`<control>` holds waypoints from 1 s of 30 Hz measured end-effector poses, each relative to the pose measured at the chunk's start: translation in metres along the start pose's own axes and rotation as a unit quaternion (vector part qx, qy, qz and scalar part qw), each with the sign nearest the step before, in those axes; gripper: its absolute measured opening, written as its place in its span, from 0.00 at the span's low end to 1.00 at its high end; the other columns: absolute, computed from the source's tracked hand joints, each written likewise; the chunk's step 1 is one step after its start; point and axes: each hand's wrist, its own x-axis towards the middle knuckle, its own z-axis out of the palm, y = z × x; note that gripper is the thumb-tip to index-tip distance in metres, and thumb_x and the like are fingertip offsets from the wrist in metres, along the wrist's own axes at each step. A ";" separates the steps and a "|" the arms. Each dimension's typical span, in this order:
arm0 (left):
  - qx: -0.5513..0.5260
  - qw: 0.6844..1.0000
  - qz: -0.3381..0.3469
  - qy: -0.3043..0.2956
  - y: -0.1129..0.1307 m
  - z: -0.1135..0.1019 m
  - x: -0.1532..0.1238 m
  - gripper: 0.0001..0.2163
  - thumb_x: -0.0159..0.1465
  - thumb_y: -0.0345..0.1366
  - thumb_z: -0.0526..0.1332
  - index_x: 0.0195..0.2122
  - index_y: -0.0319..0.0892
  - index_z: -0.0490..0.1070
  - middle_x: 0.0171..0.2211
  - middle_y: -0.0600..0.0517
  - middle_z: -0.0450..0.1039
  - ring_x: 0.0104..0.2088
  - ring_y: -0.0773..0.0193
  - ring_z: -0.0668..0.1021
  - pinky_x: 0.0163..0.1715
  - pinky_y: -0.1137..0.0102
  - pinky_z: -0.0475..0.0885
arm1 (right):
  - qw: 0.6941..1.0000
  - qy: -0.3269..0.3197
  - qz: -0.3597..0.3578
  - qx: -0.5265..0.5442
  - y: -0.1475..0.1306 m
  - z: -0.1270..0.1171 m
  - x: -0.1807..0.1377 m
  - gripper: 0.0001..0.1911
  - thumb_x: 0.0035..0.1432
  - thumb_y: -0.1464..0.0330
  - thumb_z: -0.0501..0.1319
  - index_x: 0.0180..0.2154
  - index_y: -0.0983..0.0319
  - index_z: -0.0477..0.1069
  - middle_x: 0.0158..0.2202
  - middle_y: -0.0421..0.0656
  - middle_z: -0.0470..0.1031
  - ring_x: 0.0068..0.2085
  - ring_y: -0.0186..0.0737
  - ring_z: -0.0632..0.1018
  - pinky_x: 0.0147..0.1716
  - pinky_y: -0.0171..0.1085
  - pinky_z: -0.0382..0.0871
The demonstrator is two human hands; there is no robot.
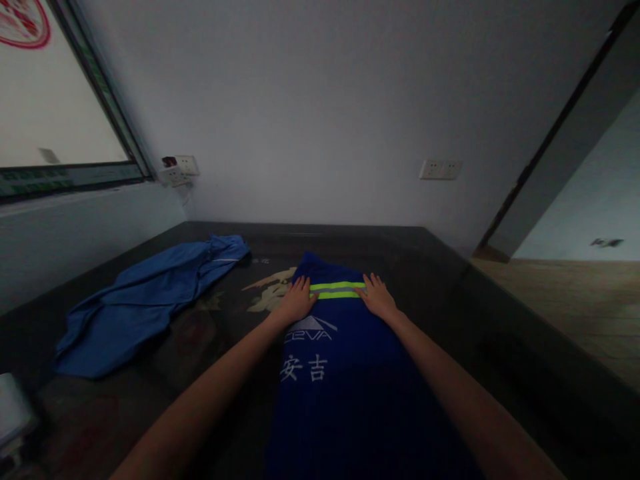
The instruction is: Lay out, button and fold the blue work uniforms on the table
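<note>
A dark blue work garment (345,373) with a yellow-green reflective stripe and white lettering lies folded lengthwise on the dark table (440,280) in front of me. My left hand (297,300) lies flat on its left edge beside the stripe, fingers stretched out. My right hand (377,297) lies flat on the right end of the stripe, fingers spread. Neither hand grips anything.
A second, lighter blue garment (145,300) lies crumpled on the table's left side. A white object (13,413) sits at the near left edge. The wall behind carries sockets (440,169) and a window at left. A wooden floor shows at right.
</note>
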 end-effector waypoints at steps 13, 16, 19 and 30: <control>-0.126 0.981 -0.087 0.120 -0.032 -0.014 0.029 0.14 0.62 0.37 0.54 0.47 0.38 0.68 0.49 0.41 0.70 0.51 0.54 0.72 0.51 0.63 0.65 | 0.998 0.028 -0.034 0.051 -0.015 -0.012 0.023 0.33 0.62 0.55 0.49 0.61 0.69 0.56 0.62 0.57 0.58 0.63 0.54 0.58 0.59 0.51 0.53; -0.223 0.951 -0.163 0.142 -0.051 -0.014 0.056 0.14 0.60 0.34 0.57 0.47 0.36 0.66 0.47 0.39 0.70 0.49 0.54 0.72 0.50 0.62 0.66 | 0.984 0.042 -0.126 0.120 -0.052 -0.027 0.048 0.24 0.62 0.61 0.52 0.56 0.65 0.64 0.56 0.52 0.68 0.57 0.47 0.67 0.57 0.44 0.58; -0.311 0.925 -0.183 0.116 -0.063 -0.015 0.083 0.13 0.63 0.34 0.54 0.47 0.35 0.67 0.44 0.40 0.73 0.45 0.56 0.75 0.46 0.63 0.68 | 0.973 0.025 -0.150 0.174 -0.085 -0.029 0.076 0.20 0.60 0.62 0.55 0.52 0.63 0.68 0.50 0.49 0.73 0.52 0.45 0.72 0.52 0.41 0.63; -0.452 0.891 0.030 0.019 -0.081 -0.009 0.116 0.17 0.61 0.48 0.52 0.32 0.39 0.71 0.30 0.52 0.73 0.37 0.60 0.73 0.43 0.67 0.67 | 0.945 -0.038 -0.112 0.305 -0.083 0.013 0.119 0.12 0.60 0.66 0.56 0.41 0.62 0.76 0.42 0.47 0.78 0.44 0.42 0.77 0.44 0.36 0.67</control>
